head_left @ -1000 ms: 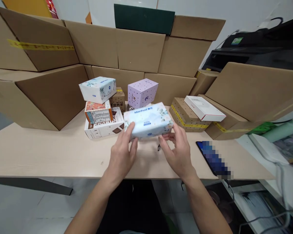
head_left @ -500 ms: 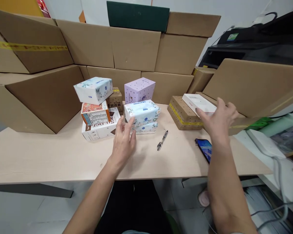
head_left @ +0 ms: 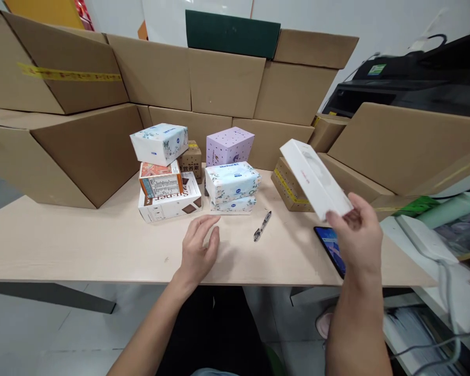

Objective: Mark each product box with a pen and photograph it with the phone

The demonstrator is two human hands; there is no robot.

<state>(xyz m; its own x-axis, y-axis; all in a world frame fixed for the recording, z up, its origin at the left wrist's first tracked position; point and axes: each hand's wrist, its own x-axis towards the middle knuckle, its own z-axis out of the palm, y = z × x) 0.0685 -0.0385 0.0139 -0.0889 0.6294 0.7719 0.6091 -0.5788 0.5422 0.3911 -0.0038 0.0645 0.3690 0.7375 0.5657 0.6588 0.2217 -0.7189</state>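
My right hand (head_left: 358, 235) grips the near end of a flat white box (head_left: 313, 177) with a red edge and holds it tilted in the air above the table's right side. My left hand (head_left: 198, 248) hovers open over the table, fingers apart, just in front of two stacked tissue packs (head_left: 232, 188). A pen (head_left: 262, 226) lies between my hands. Under my right hand a phone (head_left: 331, 248) lies on the table.
To the left stand a white carton (head_left: 168, 203), an orange box (head_left: 159, 179) and a third tissue pack (head_left: 159, 143) in a pile. A lilac box (head_left: 229, 146) and a small brown box (head_left: 190, 156) stand behind. Large cardboard boxes (head_left: 82, 146) wall the table (head_left: 62, 245). A dotted brown box (head_left: 292, 185) sits right.
The tissue pack I held in both hands now lies on top of another pack. My right hand reached right, took the flat white box off the dotted brown box and lifted it.
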